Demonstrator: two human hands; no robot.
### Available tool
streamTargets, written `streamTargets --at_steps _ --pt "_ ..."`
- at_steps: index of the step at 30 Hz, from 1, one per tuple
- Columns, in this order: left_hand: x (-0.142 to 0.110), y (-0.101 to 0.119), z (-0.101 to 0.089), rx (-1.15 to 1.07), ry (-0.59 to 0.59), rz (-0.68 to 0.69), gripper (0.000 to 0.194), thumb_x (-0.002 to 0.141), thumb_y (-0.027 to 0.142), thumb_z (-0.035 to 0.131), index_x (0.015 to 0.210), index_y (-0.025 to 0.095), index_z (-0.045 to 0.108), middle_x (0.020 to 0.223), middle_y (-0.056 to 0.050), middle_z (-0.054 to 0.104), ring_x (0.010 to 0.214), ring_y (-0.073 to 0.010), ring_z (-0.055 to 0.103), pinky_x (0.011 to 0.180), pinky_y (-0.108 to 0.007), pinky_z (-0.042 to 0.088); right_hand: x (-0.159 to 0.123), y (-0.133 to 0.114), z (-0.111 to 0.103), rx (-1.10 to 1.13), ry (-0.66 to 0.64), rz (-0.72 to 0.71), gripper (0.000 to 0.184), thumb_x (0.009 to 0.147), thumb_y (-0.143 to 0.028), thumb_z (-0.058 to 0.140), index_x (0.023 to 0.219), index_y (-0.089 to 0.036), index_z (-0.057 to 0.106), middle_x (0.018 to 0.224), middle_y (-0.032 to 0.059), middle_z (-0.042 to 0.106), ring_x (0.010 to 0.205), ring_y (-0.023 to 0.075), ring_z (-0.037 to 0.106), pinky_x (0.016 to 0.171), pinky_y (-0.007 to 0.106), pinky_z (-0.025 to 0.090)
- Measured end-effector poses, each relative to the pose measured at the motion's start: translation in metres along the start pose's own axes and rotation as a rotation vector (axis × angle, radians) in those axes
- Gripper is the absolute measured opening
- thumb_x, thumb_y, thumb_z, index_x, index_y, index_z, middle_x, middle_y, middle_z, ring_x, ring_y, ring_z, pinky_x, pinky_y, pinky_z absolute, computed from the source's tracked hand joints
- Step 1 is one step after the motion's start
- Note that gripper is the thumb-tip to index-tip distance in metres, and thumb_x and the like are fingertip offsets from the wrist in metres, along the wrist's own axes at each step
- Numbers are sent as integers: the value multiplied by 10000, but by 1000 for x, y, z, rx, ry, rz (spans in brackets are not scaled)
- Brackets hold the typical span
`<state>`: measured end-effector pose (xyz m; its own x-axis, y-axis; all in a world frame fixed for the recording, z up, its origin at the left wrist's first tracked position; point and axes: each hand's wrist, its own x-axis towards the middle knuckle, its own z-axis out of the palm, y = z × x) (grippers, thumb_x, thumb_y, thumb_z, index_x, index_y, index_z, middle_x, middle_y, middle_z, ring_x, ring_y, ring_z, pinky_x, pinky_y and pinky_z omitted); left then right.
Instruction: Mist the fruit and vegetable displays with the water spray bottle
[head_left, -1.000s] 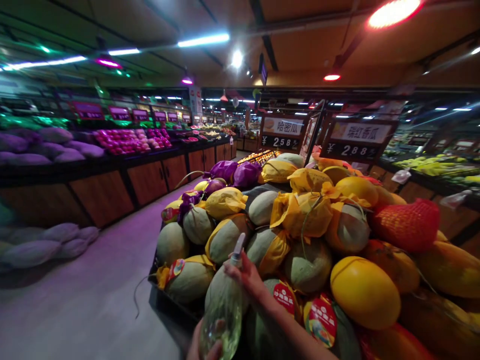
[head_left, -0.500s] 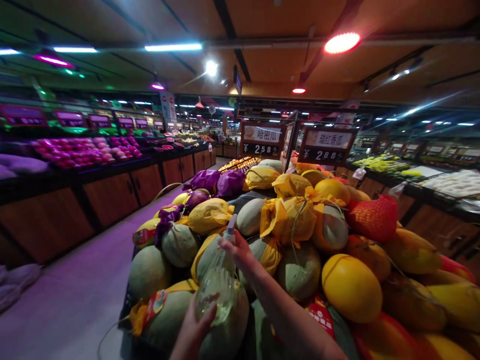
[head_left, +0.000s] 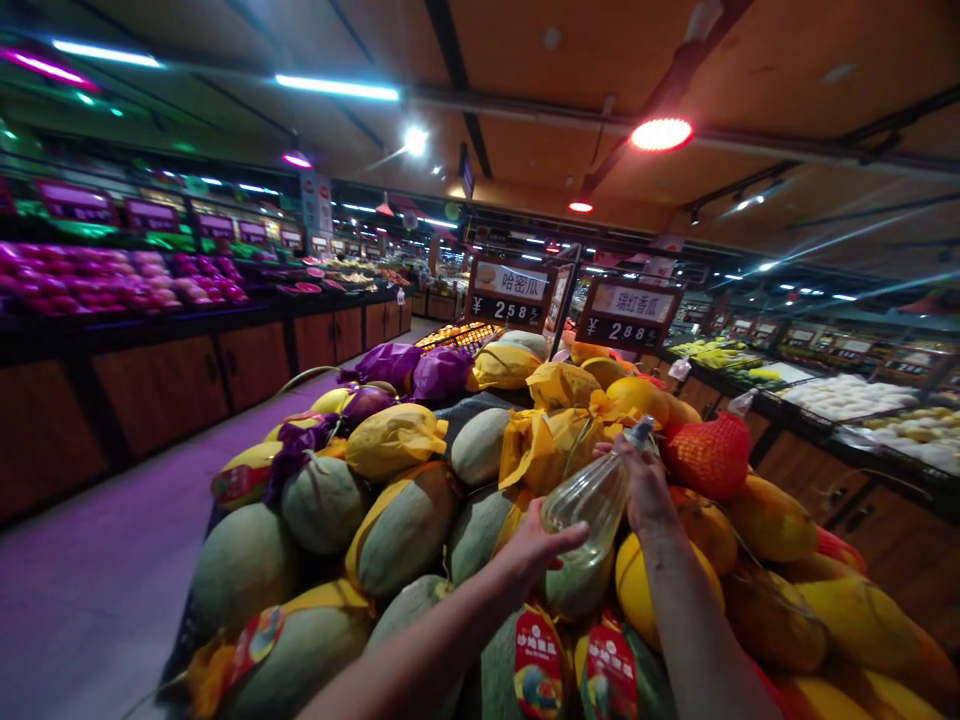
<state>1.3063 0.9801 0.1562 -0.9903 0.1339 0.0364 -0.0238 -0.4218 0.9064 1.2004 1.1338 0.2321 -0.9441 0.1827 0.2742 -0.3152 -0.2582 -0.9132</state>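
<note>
Melons (head_left: 411, 535) behind; left grip (head_left: 541, 540), right grip (head_left: 642, 482) curled round bottle (head_left: 592, 505)

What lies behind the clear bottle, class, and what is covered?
Behind the clear bottle: a yellow-wrapped melon and, lower, a green melon. The bottle and left hand obscure the green melon's top.

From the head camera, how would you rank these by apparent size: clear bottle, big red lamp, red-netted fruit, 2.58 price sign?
1. Clear bottle
2. Red-netted fruit and 2.58 price sign: too alike to rank
3. Big red lamp
Nearness affects this.
</note>
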Motion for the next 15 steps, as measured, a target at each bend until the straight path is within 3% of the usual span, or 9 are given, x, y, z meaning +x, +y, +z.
streamTargets --at_steps 3,6,10,15 --pt "10 18 10 39 45 -34 830 697 568 916 1341 183 561 1363 -164 706 1249 -392 625 889 -414 471 16 -14 12 -7 4 18 408 685 -538 858 855 -211 683 879 150 788 956 340 771 811 466 585" --pt "12 39 7 12 90 4 876 695 598 898 1369 181 527 1385 -165 696 1259 -377 619 852 -370 453 25 -22 46 -4 -60 52 441 686 -549 868 891 -205 682 969 131 790 1000 328 767 834 455 605" --pt "5 58 -16 22 270 73 909 750 625 849 1441 172 468 1392 -177 684 1282 -373 605 875 -374 449 25 -20 113 7 -238 98 493 609 -558 905 903 -231 683 944 61 780 1028 328 768 868 476 623" --pt "-22 72 -52 16 490 166 882 804 634 793 1475 202 418 1485 -185 622 1332 -381 581 938 -427 471 -2 -7 191 63 -494 118 483 599 -549 888 898 -224 691 885 52 774 1065 343 758 898 481 611"
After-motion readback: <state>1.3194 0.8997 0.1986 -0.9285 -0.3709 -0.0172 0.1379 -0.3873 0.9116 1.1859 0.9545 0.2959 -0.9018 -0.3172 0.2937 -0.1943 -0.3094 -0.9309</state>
